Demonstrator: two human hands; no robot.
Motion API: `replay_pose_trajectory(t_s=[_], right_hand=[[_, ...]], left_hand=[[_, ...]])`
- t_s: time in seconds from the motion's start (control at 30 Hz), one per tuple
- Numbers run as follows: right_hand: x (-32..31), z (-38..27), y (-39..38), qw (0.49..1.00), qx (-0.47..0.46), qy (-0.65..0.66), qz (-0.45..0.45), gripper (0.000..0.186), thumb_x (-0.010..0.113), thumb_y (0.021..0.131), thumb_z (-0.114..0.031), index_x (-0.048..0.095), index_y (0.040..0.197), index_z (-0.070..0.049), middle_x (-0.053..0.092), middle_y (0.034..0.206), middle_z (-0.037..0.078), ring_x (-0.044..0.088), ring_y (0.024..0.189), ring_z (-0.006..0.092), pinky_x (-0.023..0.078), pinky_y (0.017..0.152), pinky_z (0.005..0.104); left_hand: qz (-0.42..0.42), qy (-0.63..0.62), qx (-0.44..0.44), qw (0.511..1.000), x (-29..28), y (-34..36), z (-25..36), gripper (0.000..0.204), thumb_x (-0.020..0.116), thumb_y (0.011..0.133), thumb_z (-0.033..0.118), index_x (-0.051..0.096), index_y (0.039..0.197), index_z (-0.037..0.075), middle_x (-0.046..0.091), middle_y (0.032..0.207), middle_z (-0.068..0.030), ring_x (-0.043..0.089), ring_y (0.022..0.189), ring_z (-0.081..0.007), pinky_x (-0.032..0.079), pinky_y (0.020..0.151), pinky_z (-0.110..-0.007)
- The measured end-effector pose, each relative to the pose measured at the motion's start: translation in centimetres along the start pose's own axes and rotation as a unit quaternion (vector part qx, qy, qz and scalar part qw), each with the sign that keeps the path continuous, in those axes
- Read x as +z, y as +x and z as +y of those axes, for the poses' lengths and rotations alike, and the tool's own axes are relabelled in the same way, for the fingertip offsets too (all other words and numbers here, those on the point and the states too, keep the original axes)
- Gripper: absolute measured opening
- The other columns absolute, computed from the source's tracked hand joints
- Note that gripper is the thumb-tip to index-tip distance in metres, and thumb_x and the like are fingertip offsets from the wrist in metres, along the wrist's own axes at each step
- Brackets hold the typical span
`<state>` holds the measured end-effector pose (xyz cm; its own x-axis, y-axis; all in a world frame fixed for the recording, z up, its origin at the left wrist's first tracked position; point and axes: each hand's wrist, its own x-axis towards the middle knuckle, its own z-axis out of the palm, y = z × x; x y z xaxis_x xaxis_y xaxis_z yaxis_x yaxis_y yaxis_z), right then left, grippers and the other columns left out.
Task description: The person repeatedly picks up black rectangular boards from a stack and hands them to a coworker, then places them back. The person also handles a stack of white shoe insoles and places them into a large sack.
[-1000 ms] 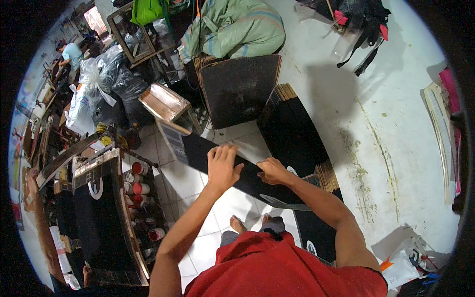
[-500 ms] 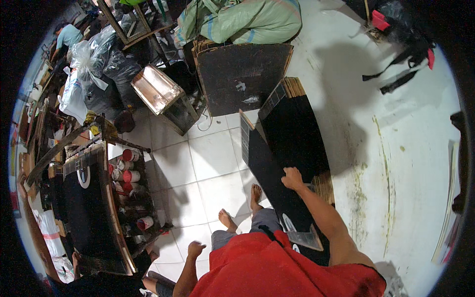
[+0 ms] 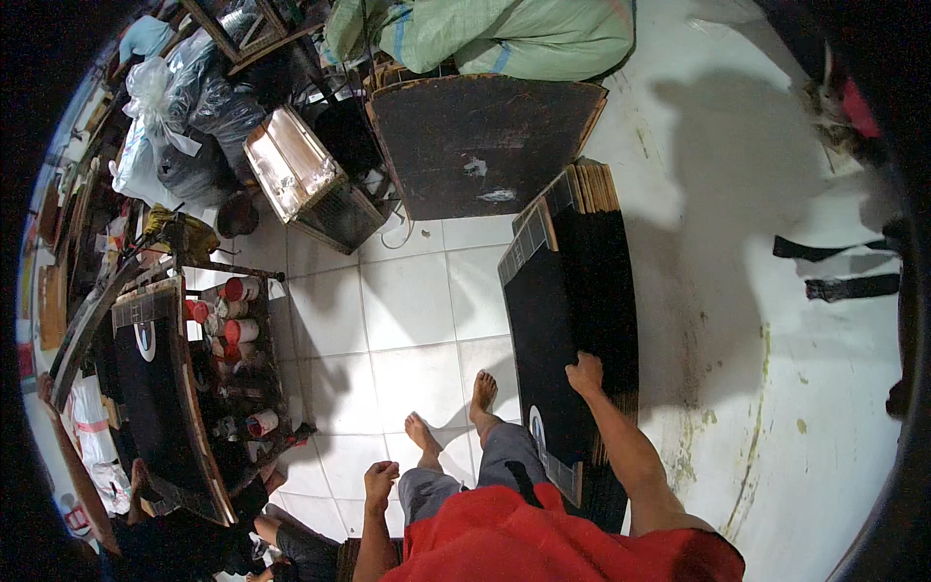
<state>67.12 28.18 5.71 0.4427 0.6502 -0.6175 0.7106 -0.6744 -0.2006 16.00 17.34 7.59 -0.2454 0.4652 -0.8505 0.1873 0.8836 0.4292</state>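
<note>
A long black board point(image 3: 539, 339) with a pale oval mark and grey grid-patterned ends leans on a stack of similar black boards point(image 3: 606, 281) at my right. My right hand point(image 3: 585, 373) is closed at the board's upper edge, where it meets the stack; the fingertips are partly hidden. Left of my red shirt, my left hand point(image 3: 381, 480) hangs with its fingers curled into a loose fist, and nothing shows in it. My bare feet rest on white floor tiles point(image 3: 407, 301).
At left, a co-worker's hand point(image 3: 139, 475) is by another black board point(image 3: 170, 398) on a stand; several paint cans point(image 3: 242, 330) sit on the shelf beside it. Ahead are a metal-topped box point(image 3: 296, 165), a dark panel point(image 3: 485, 136) and green sacks point(image 3: 543, 39). A white wall point(image 3: 718, 320) borders the right.
The black board has swung from a slant away from the stack to lie along it, my right hand staying at its edge. My left fingers have curled in more. The view has shifted.
</note>
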Motion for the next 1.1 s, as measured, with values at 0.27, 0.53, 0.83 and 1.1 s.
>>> replay_pose_trajectory(t_s=[0.27,0.53,0.83,1.1], right_hand=[[0.8,0.8,10.9,0.996,-0.020,-0.035,0.083,0.050,0.058,0.070,-0.018,0.053,0.114,0.006,0.058,0.107,0.022,0.055,0.099,0.0372,0.044,0.088,0.0455],[0.1,-0.5,15.4,0.988,-0.016,-0.109,0.104,0.035,0.060,0.072,-0.017,0.058,0.099,0.004,0.061,0.093,0.020,0.060,0.090,0.0340,0.049,0.076,0.0435],[-0.8,-1.0,15.1,0.989,0.008,-0.129,0.076,0.031,0.061,0.079,-0.025,0.060,0.098,-0.001,0.060,0.097,0.017,0.059,0.091,0.0318,0.050,0.076,0.0424],[-1.6,-0.9,13.9,0.981,0.021,-0.132,0.139,0.028,0.064,0.068,-0.028,0.063,0.085,-0.005,0.064,0.083,0.014,0.063,0.079,0.0301,0.052,0.070,0.0405]], left_hand=[[0.059,-0.009,-0.057,0.997,-2.6,-0.3,-2.1,0.024,0.065,0.077,0.018,0.061,0.092,0.001,0.061,0.071,-0.0034,0.057,0.062,-0.0114,0.041,0.052,-0.023],[0.046,-0.018,-0.110,0.993,-0.7,-1.1,-4.7,0.022,0.064,0.078,0.020,0.061,0.090,0.002,0.062,0.071,-0.0053,0.060,0.061,-0.0139,0.042,0.051,-0.025],[0.034,0.017,-0.019,0.999,1.4,-0.1,0.1,0.023,0.063,0.079,0.021,0.061,0.091,0.002,0.063,0.077,-0.0059,0.061,0.070,-0.0152,0.044,0.060,-0.028],[0.053,-0.011,-0.052,0.997,-0.4,-0.5,-0.8,0.023,0.065,0.077,0.021,0.061,0.089,0.001,0.062,0.070,-0.0040,0.058,0.063,-0.0120,0.041,0.053,-0.025]])
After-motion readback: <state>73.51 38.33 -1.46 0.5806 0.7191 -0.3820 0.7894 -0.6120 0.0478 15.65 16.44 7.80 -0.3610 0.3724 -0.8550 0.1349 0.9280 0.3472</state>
